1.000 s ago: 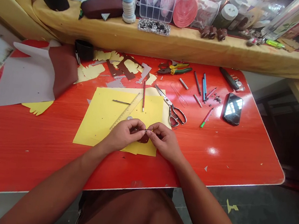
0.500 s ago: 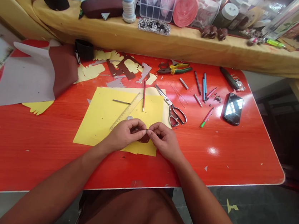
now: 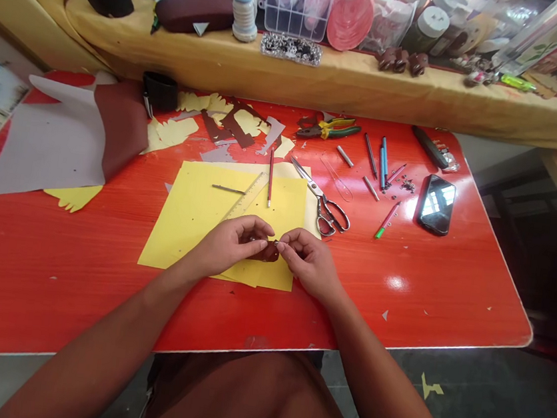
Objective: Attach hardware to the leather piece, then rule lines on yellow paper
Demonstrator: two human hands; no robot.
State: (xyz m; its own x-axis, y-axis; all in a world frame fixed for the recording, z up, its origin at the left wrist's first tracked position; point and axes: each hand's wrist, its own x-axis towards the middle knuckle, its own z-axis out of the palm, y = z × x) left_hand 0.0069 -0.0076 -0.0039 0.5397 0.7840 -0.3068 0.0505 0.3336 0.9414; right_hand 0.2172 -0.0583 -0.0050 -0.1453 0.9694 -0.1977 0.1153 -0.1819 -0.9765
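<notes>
My left hand (image 3: 234,244) and my right hand (image 3: 310,259) meet over the near edge of a yellow paper sheet (image 3: 197,213) on the red table (image 3: 75,266). Both pinch a small dark brown piece (image 3: 269,253) between their fingertips. A tiny metal bit shows where the fingertips touch; I cannot make out what it is. A clear ruler (image 3: 247,199) lies just beyond my left hand. Scissors (image 3: 322,200) lie a little past my right hand.
A red pencil (image 3: 270,178), pliers (image 3: 328,127), pens (image 3: 382,160) and a black phone (image 3: 436,203) lie further back and right. Grey and brown sheets (image 3: 65,138) sit at the left. Paper scraps (image 3: 232,123) lie behind. A cluttered yellow shelf (image 3: 324,73) runs along the back.
My hands stay together on the small brown piece; the fingers have shifted slightly. The view has moved a little.
</notes>
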